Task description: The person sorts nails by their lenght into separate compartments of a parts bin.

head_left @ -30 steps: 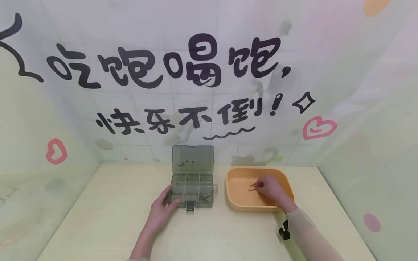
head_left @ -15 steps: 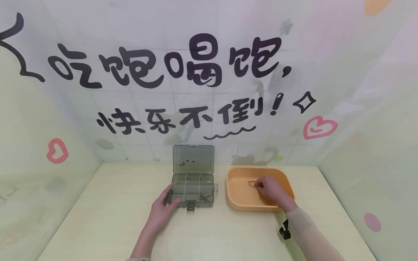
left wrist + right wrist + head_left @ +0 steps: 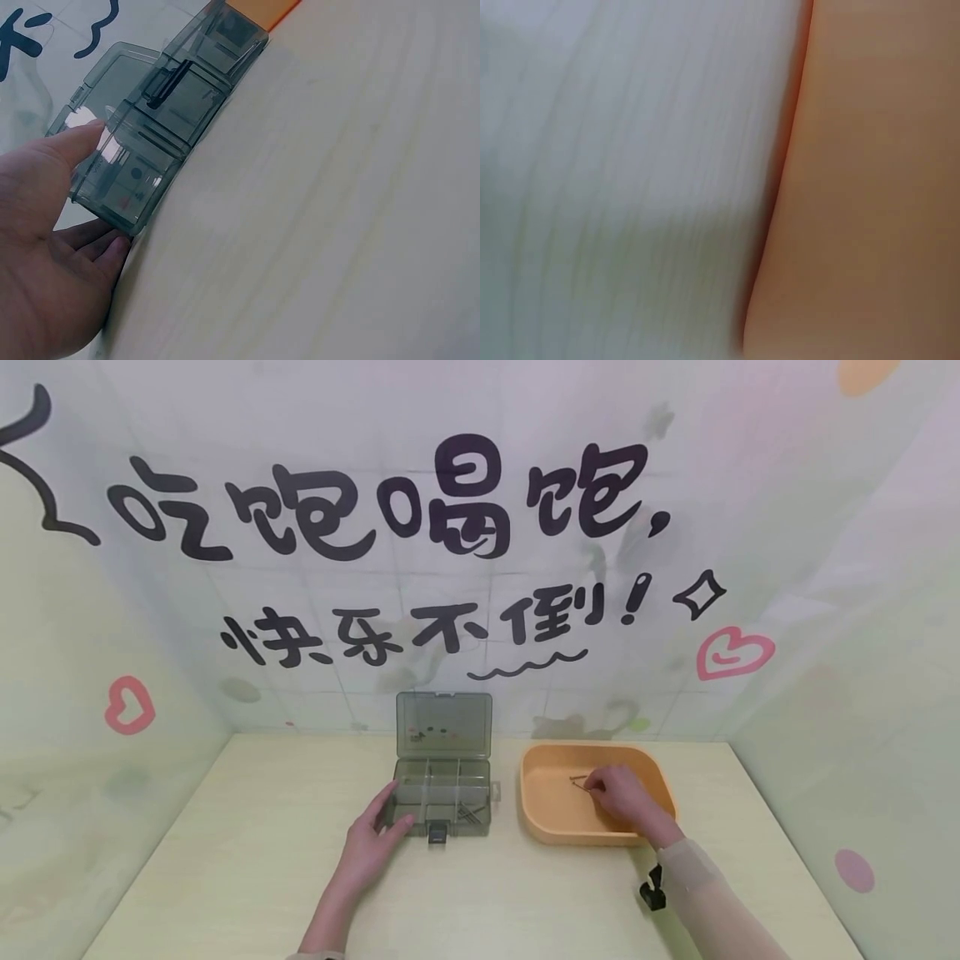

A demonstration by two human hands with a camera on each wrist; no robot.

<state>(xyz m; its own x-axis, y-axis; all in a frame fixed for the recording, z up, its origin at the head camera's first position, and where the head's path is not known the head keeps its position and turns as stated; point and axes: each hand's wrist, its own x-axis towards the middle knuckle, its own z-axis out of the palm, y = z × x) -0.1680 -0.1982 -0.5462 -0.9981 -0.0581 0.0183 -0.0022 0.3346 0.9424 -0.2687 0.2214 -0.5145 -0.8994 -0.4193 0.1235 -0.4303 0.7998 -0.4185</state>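
Note:
In the head view, a grey see-through compartment box [image 3: 442, 793] sits with its lid [image 3: 444, 725] raised. Several thin screws [image 3: 470, 812] lie in its front right compartment. My left hand [image 3: 369, 843] holds the box's left end; the left wrist view shows the thumb [image 3: 79, 142] on the near side and fingers bent at the end wall. Over the orange tray [image 3: 555, 837], my right hand [image 3: 621, 795] has its fingertips together at a small screw [image 3: 579, 786]. Another screw [image 3: 577, 777] lies just behind it. The right wrist view shows the tray's wall [image 3: 870, 187], not the hand.
The box's front latch [image 3: 437, 834] hangs down, and a side latch [image 3: 495, 792] sticks out towards the tray. A pale wooden tabletop [image 3: 480, 902] runs up to the printed back wall [image 3: 337, 593]. A black clip-like piece [image 3: 652, 889] is at the right wrist.
By the right fingertips, the screws in the tray have shifted slightly; the nearer one has turned and its end now points up towards the other. My left hand stays at the box.

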